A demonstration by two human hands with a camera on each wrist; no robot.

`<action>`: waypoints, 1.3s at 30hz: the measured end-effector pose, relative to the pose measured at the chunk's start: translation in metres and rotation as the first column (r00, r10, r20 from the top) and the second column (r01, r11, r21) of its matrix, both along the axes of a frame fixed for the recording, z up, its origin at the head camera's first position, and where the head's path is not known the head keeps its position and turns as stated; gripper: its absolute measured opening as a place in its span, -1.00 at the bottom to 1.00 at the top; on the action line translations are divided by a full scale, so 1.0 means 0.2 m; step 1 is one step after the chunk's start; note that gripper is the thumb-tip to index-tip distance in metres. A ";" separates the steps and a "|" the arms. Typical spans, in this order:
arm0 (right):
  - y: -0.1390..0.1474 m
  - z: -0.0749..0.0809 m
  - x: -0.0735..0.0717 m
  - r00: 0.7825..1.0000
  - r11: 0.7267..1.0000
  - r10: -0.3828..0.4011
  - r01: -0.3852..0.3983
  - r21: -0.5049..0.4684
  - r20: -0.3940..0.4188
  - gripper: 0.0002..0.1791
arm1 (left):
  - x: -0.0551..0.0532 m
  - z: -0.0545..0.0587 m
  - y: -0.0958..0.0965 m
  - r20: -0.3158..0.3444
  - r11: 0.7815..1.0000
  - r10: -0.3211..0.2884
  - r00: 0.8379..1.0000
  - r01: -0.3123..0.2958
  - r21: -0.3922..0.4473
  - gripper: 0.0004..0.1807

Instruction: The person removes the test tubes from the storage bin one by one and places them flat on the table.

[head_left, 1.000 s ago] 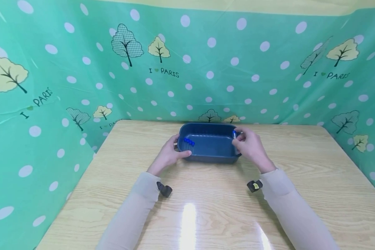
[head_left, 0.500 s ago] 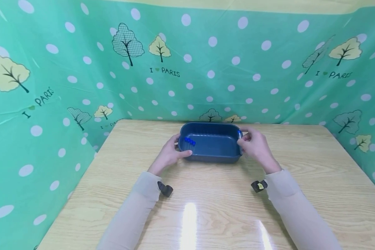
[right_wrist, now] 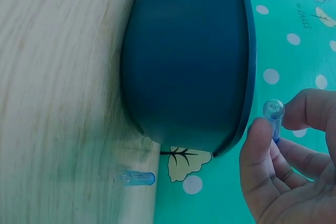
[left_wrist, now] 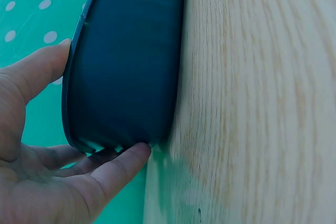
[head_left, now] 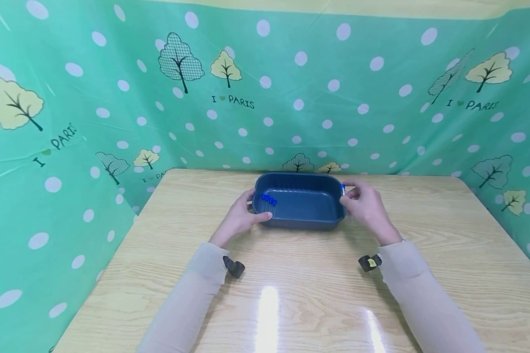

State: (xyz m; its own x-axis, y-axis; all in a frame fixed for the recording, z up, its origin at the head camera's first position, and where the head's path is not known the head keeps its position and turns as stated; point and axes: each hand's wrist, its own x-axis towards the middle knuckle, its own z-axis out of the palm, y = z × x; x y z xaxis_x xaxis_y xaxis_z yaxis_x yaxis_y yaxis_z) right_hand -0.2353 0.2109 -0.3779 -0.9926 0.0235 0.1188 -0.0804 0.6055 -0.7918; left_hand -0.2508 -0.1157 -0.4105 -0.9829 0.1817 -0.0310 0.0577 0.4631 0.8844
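A dark blue oblong plastic basin (head_left: 302, 206) rests on the table near its far edge. My left hand (head_left: 243, 215) grips its left end, thumb on the front rim and fingers around the end wall. Inside that end, several small blue-capped vials (head_left: 269, 200) stand in a row. At the right end, my right hand (head_left: 364, 201) pinches a small clear vial (right_wrist: 274, 115) with a blue cap between thumb and index finger, level with the rim. The right wrist view shows one more vial (right_wrist: 135, 178) upright on the table just beyond the basin's right end; in the head view it is hidden.
The pale wood-grain table (head_left: 291, 264) reaches back to a green dotted cloth (head_left: 265, 122) with tree prints. This cloth hangs behind the basin and along both sides. Bright light reflections (head_left: 267, 318) lie on the tabletop in front.
My right hand has carried the pinched vial to the right, from inside the basin to over its right rim. The left hand and the basin have stayed nearly in place.
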 end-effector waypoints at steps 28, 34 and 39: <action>0.10 -0.02 -0.04 1.000 0.999 -0.025 0.025 0.028 0.012 -0.45 | 0.00 0.00 0.00 0.010 1.000 0.012 1.000 -0.012 0.002 0.04; 0.12 -0.05 -0.05 0.999 0.998 -0.026 0.024 0.060 0.027 -0.46 | 0.00 0.00 0.00 0.002 1.000 0.009 1.000 -0.009 0.000 0.04; 0.14 -0.08 -0.05 0.999 0.996 -0.024 0.020 0.084 0.046 -0.46 | 0.01 0.00 0.00 -0.002 1.000 0.007 1.000 -0.007 0.001 0.03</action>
State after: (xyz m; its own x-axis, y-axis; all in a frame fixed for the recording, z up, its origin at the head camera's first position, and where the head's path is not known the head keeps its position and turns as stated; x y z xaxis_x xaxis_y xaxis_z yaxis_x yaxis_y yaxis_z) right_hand -0.2461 0.2385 -0.3938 -0.9965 0.0370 0.0748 -0.0307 0.6711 -0.7407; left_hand -0.2494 -0.1159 -0.4099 -0.9842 0.1745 -0.0287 0.0563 0.4629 0.8846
